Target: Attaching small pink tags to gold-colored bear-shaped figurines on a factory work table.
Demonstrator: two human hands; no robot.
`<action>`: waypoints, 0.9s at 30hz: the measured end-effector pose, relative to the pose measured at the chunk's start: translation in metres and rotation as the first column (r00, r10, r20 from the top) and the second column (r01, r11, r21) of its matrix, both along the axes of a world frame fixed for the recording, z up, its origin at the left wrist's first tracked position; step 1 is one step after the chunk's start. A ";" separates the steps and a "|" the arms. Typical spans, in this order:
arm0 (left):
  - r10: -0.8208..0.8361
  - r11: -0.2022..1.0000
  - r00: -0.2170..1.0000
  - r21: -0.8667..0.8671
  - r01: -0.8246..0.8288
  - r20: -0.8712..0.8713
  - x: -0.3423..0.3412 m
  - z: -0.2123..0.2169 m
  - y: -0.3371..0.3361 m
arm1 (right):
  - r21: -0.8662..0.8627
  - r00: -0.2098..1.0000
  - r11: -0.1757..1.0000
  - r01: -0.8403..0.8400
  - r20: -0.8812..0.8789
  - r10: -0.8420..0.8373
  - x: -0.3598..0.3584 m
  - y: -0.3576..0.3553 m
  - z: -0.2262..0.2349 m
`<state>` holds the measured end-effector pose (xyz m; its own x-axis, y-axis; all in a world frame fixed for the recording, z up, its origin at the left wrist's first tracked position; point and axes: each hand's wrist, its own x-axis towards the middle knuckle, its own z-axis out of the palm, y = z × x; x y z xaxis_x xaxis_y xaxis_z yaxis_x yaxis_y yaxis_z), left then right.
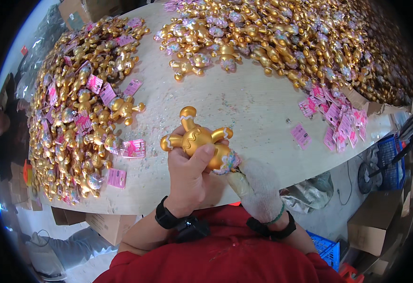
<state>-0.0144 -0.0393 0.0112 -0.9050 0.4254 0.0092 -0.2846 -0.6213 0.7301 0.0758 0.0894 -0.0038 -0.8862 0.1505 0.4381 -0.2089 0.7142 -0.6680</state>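
A: Report hand states.

B: I see the left hand (190, 177), bare, closed around a gold gingerbread-man figure (198, 137). The thumb (205, 155) presses across the torso and the other fingers wrap behind it, so the figure sits upright with its back toward me. I judge that this grip keeps the lower end exposed for the other hand.

A: And the right hand?

B: The right hand (259, 188) wears a white knit glove. Its fingertips (237, 179) meet the figure's lower end, just beside the left thumb, where a pastel sprinkled patch (227, 162) shows. I cannot tell whether those fingers pinch anything; the contact point is hidden by the figure.

A: Position of the figure?

B: Between both sets of fingers, raised above the wooden table (244, 104), close to the near edge.

A: Surroundings?

B: Beyond the fingertips lies a large heap of gold figures (301, 42). To the left of the fingers lies a second heap (79, 108) mixed with pink tags (133, 147). To the right, loose pink tags (338, 122) lie scattered. Fine sprinkle debris (225, 101) covers the board.
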 end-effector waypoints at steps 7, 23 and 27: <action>0.020 1.000 1.000 -0.015 -0.020 -0.011 0.006 -0.004 0.002 | -0.142 0.999 0.990 -0.026 0.029 0.030 0.005 -0.002 -0.012; -0.002 0.974 0.992 -0.224 -0.026 -0.126 0.014 0.000 -0.008 | -0.885 0.910 0.390 0.255 0.357 0.213 0.004 -0.021 0.009; -0.008 0.990 1.000 -0.143 0.007 -0.012 -0.002 0.004 -0.016 | -0.908 0.877 0.388 0.161 0.312 0.366 -0.004 -0.014 0.005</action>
